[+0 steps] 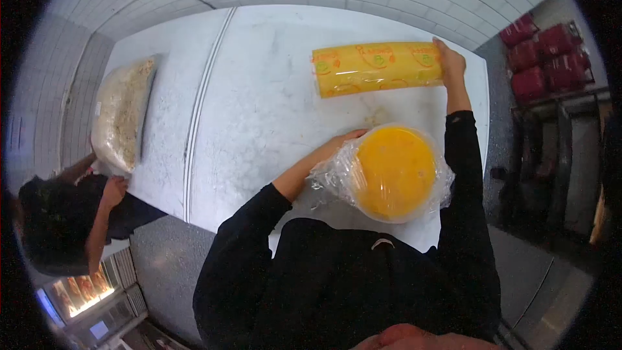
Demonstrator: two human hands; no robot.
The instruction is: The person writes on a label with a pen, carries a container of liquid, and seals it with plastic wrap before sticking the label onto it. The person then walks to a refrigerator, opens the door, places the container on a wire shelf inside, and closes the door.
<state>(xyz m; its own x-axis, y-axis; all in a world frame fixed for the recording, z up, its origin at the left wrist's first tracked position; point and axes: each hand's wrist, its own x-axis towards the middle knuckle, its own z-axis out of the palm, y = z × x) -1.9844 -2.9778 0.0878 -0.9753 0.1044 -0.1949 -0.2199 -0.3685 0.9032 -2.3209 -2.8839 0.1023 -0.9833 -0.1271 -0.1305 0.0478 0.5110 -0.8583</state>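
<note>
Fingers of the right hand (453, 63) are being held curled round the right end of the roll (382, 68), not spread. Roll, yellow with orange and green print, is being supported on the table (265, 84), beyond the bowl (382, 218) and apart from it. Left hand (343, 141) is being held at the bowl's far left side; its fingers are being mostly hidden, so whether they are spread or pressed together cannot be told.

Orange-yellow contents (395, 172) are being held in the bowl, a few pale spots being shown on top. Clear film (330, 178) is being draped over it, bunched at left and, less so, at right. Bowl is being rested near the table's near edge, between two black sleeves (463, 175).

Left of the seam (206, 91), pale brown stuff (123, 107) is being held in a clear bag (115, 149). At its near end a co-worker (61, 220) is being seen, one hand (115, 191) just beside it, finger set too small to tell. Far right, dark red packs (547, 58) are being shown, contents unreadable.
</note>
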